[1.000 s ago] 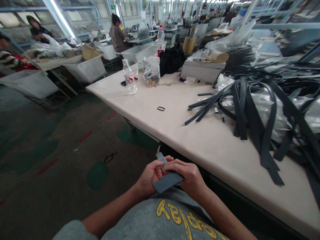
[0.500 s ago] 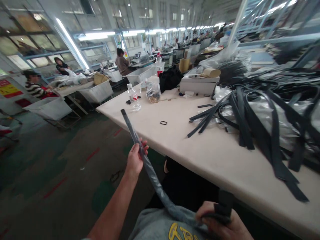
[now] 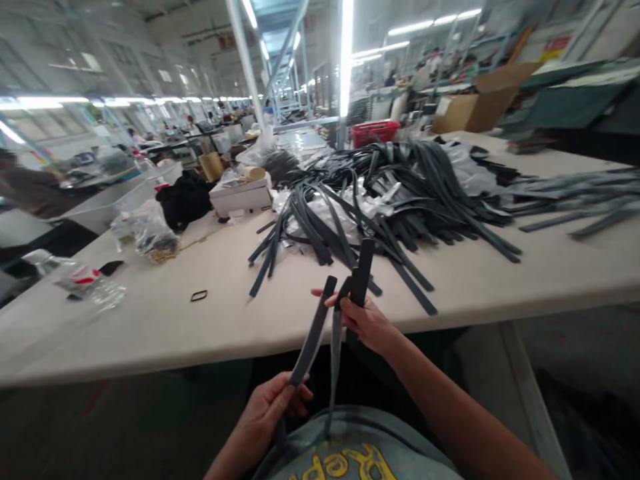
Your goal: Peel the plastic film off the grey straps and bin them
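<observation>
A long dark grey strap (image 3: pixel 314 332) is pinched in my left hand (image 3: pixel 277 403), its flat end pointing up and away beyond the table's front edge. My right hand (image 3: pixel 361 319), higher and to the right, grips a folded black strap piece (image 3: pixel 362 273) near the edge of the table. From there a thin grey length hangs down toward my shirt. Past my right hand, a large heap of dark straps (image 3: pixel 400 193) lies over clear plastic. A small black rectangular ring (image 3: pixel 199 295) rests on the pale tabletop to the left.
On the table (image 3: pixel 165 333) at left are a clear bottle (image 3: pixel 90 280) lying tilted, a plastic bag (image 3: pixel 150 230), a black cloth (image 3: pixel 185 200) and a white box (image 3: pixel 241 195). Behind the heap stand a red basket (image 3: pixel 374 133) and a cardboard box (image 3: pixel 480 100). People are farther back.
The view has swung to the right. My right hand has risen from my lap to the table edge with the black piece, and my left hand now holds the grey strap nearer my body.
</observation>
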Tool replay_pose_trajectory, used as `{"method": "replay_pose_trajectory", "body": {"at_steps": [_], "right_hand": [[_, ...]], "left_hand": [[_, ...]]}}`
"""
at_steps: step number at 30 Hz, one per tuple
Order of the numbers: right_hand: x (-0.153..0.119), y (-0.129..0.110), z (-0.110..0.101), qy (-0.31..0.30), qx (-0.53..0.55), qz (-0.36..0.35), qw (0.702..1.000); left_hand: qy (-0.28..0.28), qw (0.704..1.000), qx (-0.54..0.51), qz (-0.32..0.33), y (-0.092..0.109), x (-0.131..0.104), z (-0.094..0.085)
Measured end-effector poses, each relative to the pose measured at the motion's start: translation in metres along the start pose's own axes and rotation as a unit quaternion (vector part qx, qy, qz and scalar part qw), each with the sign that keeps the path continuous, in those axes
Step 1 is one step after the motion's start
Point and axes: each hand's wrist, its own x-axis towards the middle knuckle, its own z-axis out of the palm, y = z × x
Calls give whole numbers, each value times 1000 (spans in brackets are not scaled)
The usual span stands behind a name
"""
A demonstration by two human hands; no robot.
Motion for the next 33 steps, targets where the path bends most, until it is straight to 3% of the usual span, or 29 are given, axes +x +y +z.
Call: {"method": "replay_pose_trajectory", "body": {"at_steps": [3,6,10,13,16,20,22,24,26,27,30,32,33], "right_hand": [[-10,-9,-6,4,-9,-48,999],[-25,-13,-1,2,-60,-101,993],[-48,-19,10,-16,-198,-163,966],[-65,-27,3,6,-340,-216,915],[-87,-41,-14,65,-410,-228,881],[-129,-60,-36,193,-299,-174,918],[-151,-69,-49,258,-256,-156,919],[-176,-81,-64,315,-258,-164,899],[-204,-100,-79,390,-299,-195,849],[-220,-113,-85,436,-327,-216,810],[-267,-156,-96,540,-438,-283,660],[-292,-180,-102,550,-521,-285,587],[-302,-187,-107,545,-561,-267,564]], "left_hand": [[-37,996,76,19,7,17,0],[-38,985,122,114,18,41,5],[-39,976,128,173,32,62,35],[-29,965,184,184,34,66,61],[-108,925,273,240,24,68,81],[-261,828,337,364,2,72,107],[-283,801,345,400,-5,74,119],[-286,795,354,401,-7,77,124],[-265,815,359,370,-5,81,122],[-246,834,357,341,-4,83,119],[-182,899,330,223,-5,90,104],[-158,922,317,156,-10,94,95],[-151,929,313,132,-13,95,92]]}}
